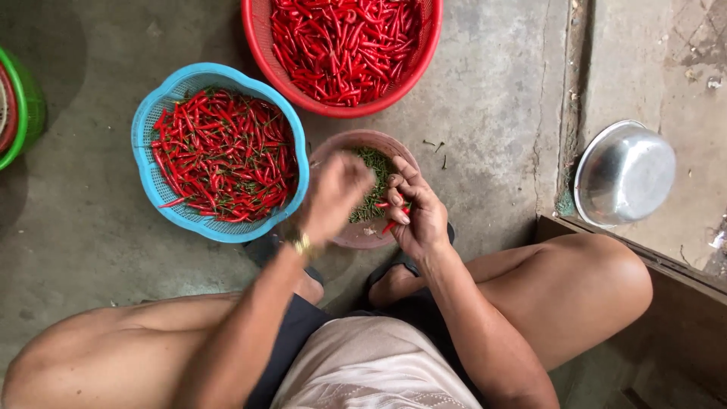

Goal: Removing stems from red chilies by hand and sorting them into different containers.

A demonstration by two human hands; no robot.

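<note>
Chilli stemming, partway: red basket (261,30) holds stemmed chillies, blue basket (144,144) remains full, right hand (418,216) fingers gripping chillies (394,220), blurred left hand (333,193) fingers' state unclear over stem bowl (356,140).

The person is wearing a light pink top with a faint zigzag pattern sewn near the bottom, and it is showing low in the middle of the view. Under it, dark shorts are peeking out between the legs. The arms are bare, with no sleeves reaching them, and the knees and legs are bare too. A gold-coloured band (303,244) is sitting on the wrist of the left hand (333,193). The right hand (416,216) is wearing nothing on its wrist. Dark sandals are showing on the feet, mostly hidden under the arms.
</note>
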